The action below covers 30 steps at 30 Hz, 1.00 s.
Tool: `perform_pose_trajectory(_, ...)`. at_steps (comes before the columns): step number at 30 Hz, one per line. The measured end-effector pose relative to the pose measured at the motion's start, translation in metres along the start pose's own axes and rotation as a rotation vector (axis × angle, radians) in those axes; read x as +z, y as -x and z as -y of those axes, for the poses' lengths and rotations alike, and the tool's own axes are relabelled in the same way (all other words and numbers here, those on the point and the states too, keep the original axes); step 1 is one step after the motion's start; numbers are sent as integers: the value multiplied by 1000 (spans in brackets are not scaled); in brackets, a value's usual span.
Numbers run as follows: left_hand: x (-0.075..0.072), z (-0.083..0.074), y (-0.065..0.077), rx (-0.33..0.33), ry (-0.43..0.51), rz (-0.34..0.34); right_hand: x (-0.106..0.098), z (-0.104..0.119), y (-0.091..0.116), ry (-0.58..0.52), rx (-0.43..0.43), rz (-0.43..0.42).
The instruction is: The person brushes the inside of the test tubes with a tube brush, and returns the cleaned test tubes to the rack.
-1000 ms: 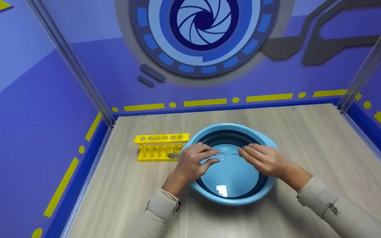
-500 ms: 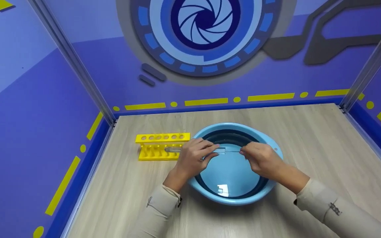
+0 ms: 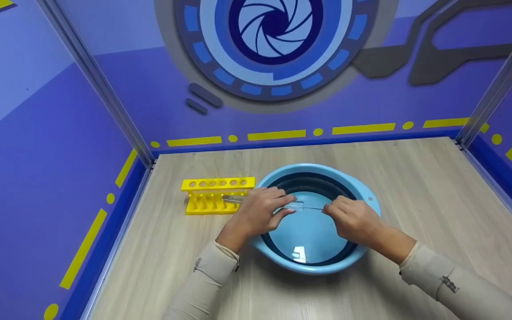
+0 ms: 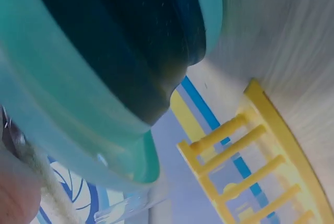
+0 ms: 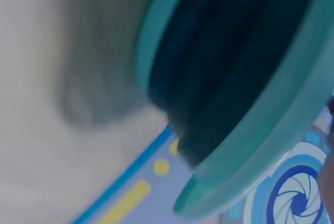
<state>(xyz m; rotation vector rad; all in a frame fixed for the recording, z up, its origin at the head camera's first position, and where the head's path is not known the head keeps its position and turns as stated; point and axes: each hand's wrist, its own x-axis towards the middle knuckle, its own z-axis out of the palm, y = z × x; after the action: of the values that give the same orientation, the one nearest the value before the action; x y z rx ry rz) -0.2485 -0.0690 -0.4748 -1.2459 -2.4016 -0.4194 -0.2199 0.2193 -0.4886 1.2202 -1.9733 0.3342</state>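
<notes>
My left hand (image 3: 260,209) grips a clear glass test tube (image 3: 231,199) over the left part of a light-blue basin (image 3: 313,269). The tube lies nearly level, its closed end pointing left in front of the yellow rack and its mouth to the right. Greyish bristles of a test tube brush (image 4: 49,185) show inside it in the left wrist view. From the tube's mouth the brush's thin wire runs right to my right hand (image 3: 356,220), which pinches its end over the basin. Water in the basin reflects a bright light.
Left of the basin stands a yellow test tube rack (image 3: 218,183) with a row of holes and pegs. Faint clear tubes (image 4: 122,208) appear near it in the left wrist view. Blue-violet panels (image 3: 336,98) enclose the wooden tabletop (image 3: 425,191) behind and at the sides.
The tube's closed end has risen slightly, so the tube tilts differently. My right hand has shifted a little with the brush wire. Both hands keep their holds; basin and rack stay put.
</notes>
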Motion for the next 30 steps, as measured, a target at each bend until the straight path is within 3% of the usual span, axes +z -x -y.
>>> perform_pose_trajectory(2, -4, 0, -1, -8, 72, 66, 1, -7, 2, 125, -172, -70)
perform_pose_trajectory(5, -9, -1, -2, -46, 175, 150, 0, -14, 3, 197, -314, -138)
perform_pose_trajectory(7, -12, -2, -1, -65, 200, 178, 1, -14, 2, 172, -316, -150)
perform_pose_trajectory(9, -14, -3, -1, -70, 181, 181, 1, -11, 0, 89, -236, -134)
perform_pose_trajectory(11, -13, -2, -1, -62, 137, 142, 2, -6, -1, -45, -86, -98)
perform_pose_trajectory(13, -11, -2, -1, -42, 71, 83, 2, 1, -1, -220, 116, -51)
perform_pose_trajectory(17, -4, -4, -3, -10, -45, -67, -7, 11, -4, -674, 640, 116)
perform_pose_trajectory(20, 0, -6, -4, -14, -85, -141, -15, 12, -9, -976, 1006, 210)
perform_pose_trajectory(22, 0, -7, -5, -24, -86, -156, -18, 12, -12, -1056, 1106, 229)
perform_pose_trajectory(23, 0, -7, -6, -25, -81, -152, -19, 12, -12, -1033, 1095, 232)
perform_pose_trajectory(24, 0, -7, -6, -26, -73, -143, -19, 12, -12, -947, 1011, 234)
perform_pose_trajectory(26, -2, -7, -7, -24, -55, -107, -15, 8, -9, -684, 712, 217)
perform_pose_trajectory(30, -7, -7, -10, -23, 18, -4, -8, -6, -3, -106, 138, -5)
